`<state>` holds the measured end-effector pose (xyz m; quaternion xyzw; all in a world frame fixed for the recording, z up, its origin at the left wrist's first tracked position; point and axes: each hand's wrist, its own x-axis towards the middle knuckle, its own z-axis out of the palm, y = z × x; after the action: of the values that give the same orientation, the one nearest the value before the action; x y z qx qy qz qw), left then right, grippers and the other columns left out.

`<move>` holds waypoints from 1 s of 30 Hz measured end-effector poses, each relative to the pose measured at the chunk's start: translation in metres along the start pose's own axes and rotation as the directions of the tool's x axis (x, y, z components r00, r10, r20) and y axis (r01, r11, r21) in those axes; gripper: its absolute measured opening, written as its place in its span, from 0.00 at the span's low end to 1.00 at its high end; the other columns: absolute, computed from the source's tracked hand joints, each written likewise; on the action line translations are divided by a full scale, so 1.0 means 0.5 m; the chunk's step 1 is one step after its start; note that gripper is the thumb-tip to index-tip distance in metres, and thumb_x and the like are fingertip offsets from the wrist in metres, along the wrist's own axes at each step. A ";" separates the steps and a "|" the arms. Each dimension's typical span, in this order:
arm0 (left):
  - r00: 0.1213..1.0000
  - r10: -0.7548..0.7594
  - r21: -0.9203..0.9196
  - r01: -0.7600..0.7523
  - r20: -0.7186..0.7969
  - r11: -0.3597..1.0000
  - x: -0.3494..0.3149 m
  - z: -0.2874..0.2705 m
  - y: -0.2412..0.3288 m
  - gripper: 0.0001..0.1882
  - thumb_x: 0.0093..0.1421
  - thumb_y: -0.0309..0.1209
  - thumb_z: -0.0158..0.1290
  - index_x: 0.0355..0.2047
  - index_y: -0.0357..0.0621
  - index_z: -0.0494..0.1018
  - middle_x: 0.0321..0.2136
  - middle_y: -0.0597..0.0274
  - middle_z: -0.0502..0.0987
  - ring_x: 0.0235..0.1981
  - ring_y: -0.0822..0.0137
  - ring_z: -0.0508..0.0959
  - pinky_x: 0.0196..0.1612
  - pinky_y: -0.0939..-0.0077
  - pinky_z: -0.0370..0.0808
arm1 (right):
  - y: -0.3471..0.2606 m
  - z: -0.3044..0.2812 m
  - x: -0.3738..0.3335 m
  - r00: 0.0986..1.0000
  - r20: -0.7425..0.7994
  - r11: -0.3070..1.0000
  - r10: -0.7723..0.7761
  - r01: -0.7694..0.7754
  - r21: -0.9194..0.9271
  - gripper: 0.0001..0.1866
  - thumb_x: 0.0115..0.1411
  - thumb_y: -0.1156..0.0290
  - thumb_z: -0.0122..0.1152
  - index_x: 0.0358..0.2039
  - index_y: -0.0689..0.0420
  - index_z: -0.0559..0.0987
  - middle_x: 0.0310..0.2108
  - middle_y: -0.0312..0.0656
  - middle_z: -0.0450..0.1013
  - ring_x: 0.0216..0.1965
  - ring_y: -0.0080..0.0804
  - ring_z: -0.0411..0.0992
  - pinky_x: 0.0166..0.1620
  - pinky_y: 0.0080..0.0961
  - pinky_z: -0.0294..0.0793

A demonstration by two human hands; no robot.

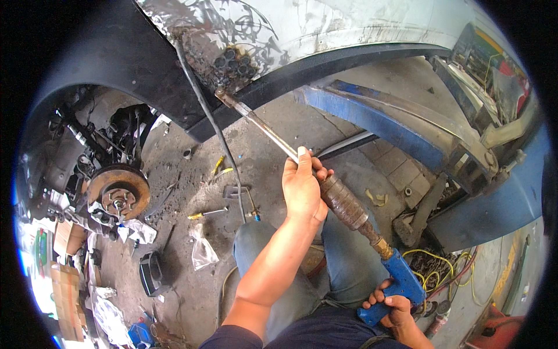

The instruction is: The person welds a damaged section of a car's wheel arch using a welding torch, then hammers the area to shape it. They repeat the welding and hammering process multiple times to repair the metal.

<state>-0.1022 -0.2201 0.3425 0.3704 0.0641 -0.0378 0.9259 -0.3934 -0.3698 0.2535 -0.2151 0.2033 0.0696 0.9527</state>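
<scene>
A long slide hammer dent puller (268,131) runs diagonally across the view. It has a metal shaft, a rusty brown cylindrical weight (344,203) and a blue pistol grip (405,280). My left hand (303,189) closes round the shaft just above the weight, thumb along the rod. Low on the right, my right hand (392,308) wraps the blue grip. The shaft's angled far tip lies by the lower edge of the scraped car body panel (325,35); I cannot tell whether it touches. Dark round marks (233,61) cluster on the bare metal above the tip.
A black cable (203,104) hangs from the panel to the floor. On the left is an exposed brake disc (119,192). A blue lift arm (378,119) extends on the right. Yellow hose (433,264), a screwdriver (207,213) and a plastic bag (203,249) lie about.
</scene>
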 end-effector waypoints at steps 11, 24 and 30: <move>1.000 -0.001 0.022 0.002 -0.004 1.000 0.005 -0.004 -0.003 0.10 0.70 0.40 0.46 0.37 0.48 0.66 0.23 0.71 0.65 0.21 0.75 0.65 0.35 0.68 0.74 | -0.003 0.007 0.002 1.000 0.012 1.000 0.008 -0.008 0.004 0.21 0.47 0.76 0.59 0.45 0.54 0.74 0.30 0.42 0.72 0.37 0.40 0.72 0.49 0.49 0.68; 1.000 -0.002 0.109 0.003 -0.007 0.994 -0.020 0.011 -0.010 0.14 0.71 0.44 0.43 0.48 0.49 0.59 0.34 0.55 0.77 0.27 0.67 0.75 0.28 0.68 0.76 | 0.007 0.000 0.001 0.998 0.052 0.996 0.033 -0.037 0.077 0.25 0.47 0.76 0.58 0.50 0.54 0.71 0.30 0.42 0.70 0.37 0.42 0.72 0.49 0.52 0.69; 0.992 0.028 0.088 -0.017 -0.125 0.996 0.047 0.027 0.048 0.22 0.68 0.51 0.44 0.46 0.44 0.59 0.29 0.55 0.75 0.17 0.65 0.75 0.18 0.70 0.74 | -0.004 0.007 -0.005 0.999 0.016 0.998 0.036 -0.037 0.052 0.25 0.48 0.76 0.58 0.50 0.53 0.72 0.30 0.42 0.70 0.37 0.43 0.72 0.49 0.52 0.69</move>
<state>-0.0747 -0.2125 0.3651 0.4124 0.1168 -0.0066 0.9035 -0.3940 -0.3700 0.2583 -0.1861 0.2018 0.0833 0.9580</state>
